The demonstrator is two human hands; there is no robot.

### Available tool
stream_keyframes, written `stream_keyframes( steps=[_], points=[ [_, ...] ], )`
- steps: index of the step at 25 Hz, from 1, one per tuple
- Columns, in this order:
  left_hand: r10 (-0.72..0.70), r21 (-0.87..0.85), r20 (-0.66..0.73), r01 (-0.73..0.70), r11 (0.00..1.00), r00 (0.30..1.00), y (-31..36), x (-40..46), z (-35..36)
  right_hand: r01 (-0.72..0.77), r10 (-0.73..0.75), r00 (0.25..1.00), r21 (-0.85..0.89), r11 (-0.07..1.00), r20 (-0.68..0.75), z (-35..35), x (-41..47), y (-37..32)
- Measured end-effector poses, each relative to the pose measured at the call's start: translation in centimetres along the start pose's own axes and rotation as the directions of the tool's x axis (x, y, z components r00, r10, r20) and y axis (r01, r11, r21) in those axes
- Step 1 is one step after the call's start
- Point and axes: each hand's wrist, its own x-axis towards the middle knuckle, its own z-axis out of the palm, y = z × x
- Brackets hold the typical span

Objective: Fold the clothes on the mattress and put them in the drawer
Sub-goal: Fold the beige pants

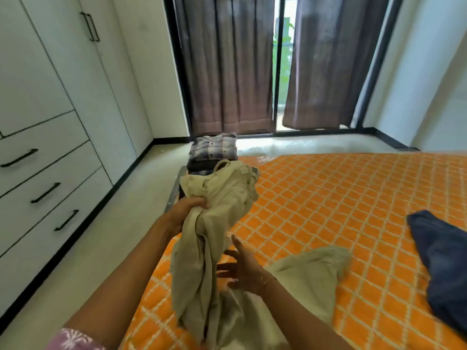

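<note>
My left hand grips a bunch of beige trousers and holds them up above the near left part of the orange patterned mattress. Part of the beige fabric trails down onto the mattress near me. My right hand hovers with fingers spread just right of the hanging fabric, holding nothing. A dark blue garment lies crumpled at the mattress's right side. A stack of folded clothes with a plaid shirt on top sits at the mattress's far left corner. White drawers with black handles are on the left.
A white wardrobe stands above the drawers along the left wall. A strip of pale floor runs between drawers and mattress. Brown curtains hang over a dark-framed window at the back.
</note>
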Motion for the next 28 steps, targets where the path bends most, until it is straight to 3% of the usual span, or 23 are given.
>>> stream_keyframes(
  steps=[3,6,8,10,13,16,17,19,20,22,23,24,26,28],
  points=[
    [0.026,-0.040,0.145,-0.020,0.999,0.989,1.8,-2.6,-1.9,0.249,-0.215,0.965,0.270,0.930,-0.147,0.3,-0.6,-4.9],
    [-0.017,0.053,0.336,-0.001,0.999,0.942,2.2,-4.4,-2.3,0.459,-0.457,0.881,0.455,0.763,-0.121,-0.4,-3.3,-10.1],
    [-0.056,0.003,0.367,0.059,0.998,0.928,1.5,-5.0,-2.3,0.555,-0.558,0.823,0.362,0.749,-0.108,-1.1,-5.9,-13.1],
    [-0.029,-0.206,0.307,0.096,0.974,0.951,0.4,-4.6,-2.2,0.651,-0.653,0.754,0.212,0.729,-0.070,-1.8,-8.1,-15.4],
    [0.083,-0.357,0.108,-0.039,0.933,0.991,0.3,-3.0,-0.8,0.733,-0.738,0.665,-0.091,0.674,-0.117,-2.2,-10.3,-17.9],
    [0.256,-0.191,-0.265,-0.311,0.931,0.930,2.5,-2.2,-0.3,0.754,-0.795,0.574,-0.254,0.606,-0.193,-3.5,-12.5,-19.9],
    [0.311,-0.113,-0.314,-0.361,0.926,0.897,3.7,-2.3,-0.7,0.763,-0.805,0.558,-0.257,0.593,-0.202,-4.3,-13.1,-20.2],
    [0.426,0.063,-0.258,-0.425,0.903,0.867,6.0,-3.2,-1.6,0.764,-0.835,0.511,-0.336,0.550,-0.205,-6.2,-14.1,-20.6],
    [0.475,0.248,-0.163,-0.430,0.868,0.865,6.9,-3.9,-2.0,0.719,-0.859,0.476,-0.480,0.503,-0.188,-6.9,-14.5,-20.7],
    [0.480,0.660,0.078,-0.406,0.632,0.874,8.5,-5.1,-2.8,0.500,-0.908,0.412,-0.816,0.289,-0.069,-7.9,-14.6,-20.8],
    [0.460,0.789,0.141,-0.381,0.483,0.876,9.1,-5.3,-3.4,0.395,-0.933,0.360,-0.903,0.169,-0.017,-8.2,-14.5,-21.0],
    [0.480,0.847,0.208,-0.403,0.348,0.852,9.4,-5.7,-3.6,0.362,-0.951,0.309,-0.923,0.133,-0.015,-8.4,-14.7,-21.0],
    [0.613,0.912,0.254,-0.396,0.106,0.748,9.2,-6.4,-3.7,0.509,-0.955,0.279,-0.829,0.233,-0.098,-8.6,-15.3,-21.0],
    [0.773,0.932,0.361,-0.239,-0.274,0.522,8.0,-7.3,-3.0,0.712,-0.919,0.352,-0.587,0.386,-0.177,-9.6,-16.0,-19.9]
  ],
)
